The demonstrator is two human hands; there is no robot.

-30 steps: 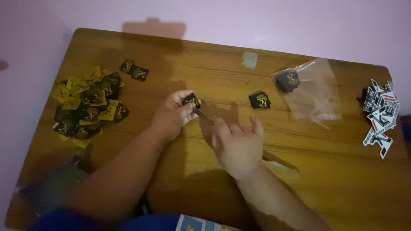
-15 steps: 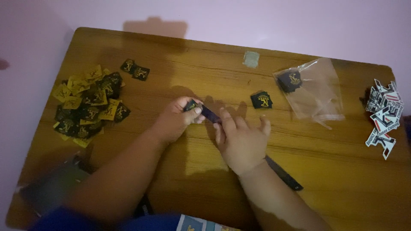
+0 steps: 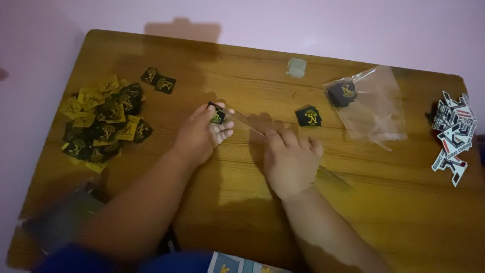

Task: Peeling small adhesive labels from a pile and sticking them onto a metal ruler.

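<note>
- Pinched between the thumb and fingertips of the left hand (image 3: 202, 136) sits a small black label (image 3: 217, 115) with a yellow mark; that grip is closed on it, holding it just above the surface (image 3: 242, 212), left of the middle.
- Pressing flat, the right hand (image 3: 292, 162) lies palm down on a clear plastic sleeve (image 3: 247, 121), a thin, nearly see-through strip (hard to make out in the dim light) that runs from near the label back under the palm; this grip is spread open and clasps nothing.
- Judging from how the two meet, the label's corner is at or just beside the sleeve's near end. To do this well, I would keep the sleeve pinned so it cannot slide and hold the label level by its edges.
- Just beyond the right hand lies a second black label (image 3: 308, 117) on the bare wood, apart from the fingers.
- Farther right is a clear plastic bag (image 3: 376, 108) with another black label (image 3: 342, 94) inside.
- Near the far edge rests a small pale square (image 3: 296, 67), whose kind I cannot tell.
- At the left is a heap of black and yellow labels (image 3: 101, 121), with two loose ones just behind it.
- At the right edge is a cluster of white, black and red stickers (image 3: 453, 134).
</note>
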